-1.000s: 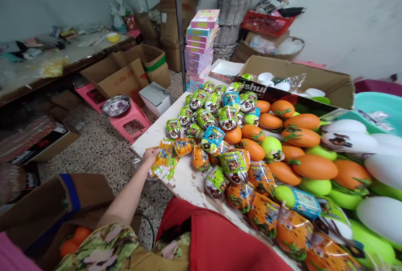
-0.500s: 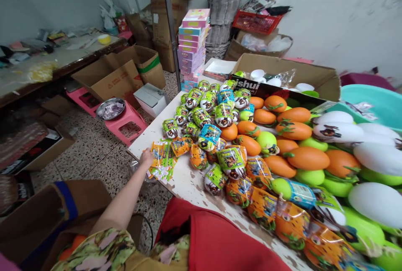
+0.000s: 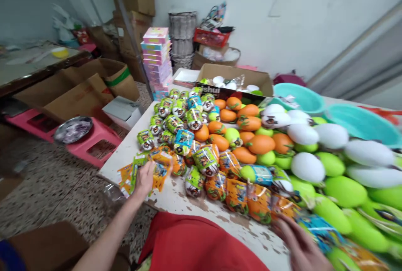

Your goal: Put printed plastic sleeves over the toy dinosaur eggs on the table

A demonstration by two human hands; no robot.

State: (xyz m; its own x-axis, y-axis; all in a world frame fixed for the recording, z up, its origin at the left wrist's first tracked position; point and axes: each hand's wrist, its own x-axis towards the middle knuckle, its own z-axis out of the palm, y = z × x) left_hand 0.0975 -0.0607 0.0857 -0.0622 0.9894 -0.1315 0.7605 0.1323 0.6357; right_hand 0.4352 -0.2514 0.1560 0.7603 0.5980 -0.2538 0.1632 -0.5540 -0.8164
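Observation:
My left hand is closed on an orange printed plastic wrapper, above a spread of flat orange and green wrappers at the table's left corner. Wrapped egg-shaped toys in green, blue and orange film are heaped just beyond it. At the lower right, my right hand is smeared by motion, its fingers by a row of orange-wrapped toys. Bare orange egg-shaped toys, white ones and lime green ones cover the right of the table.
Behind the toys stand an open carton, two turquoise basins and a tall stack of coloured boxes. On the left, a metal bowl rests on a pink stool, near a white box. The table has worn edges.
The view has turned right. My left hand has lifted an orange wrapper off the pile and moved it towards the wrapped toys. My right hand has come into view at the lower right.

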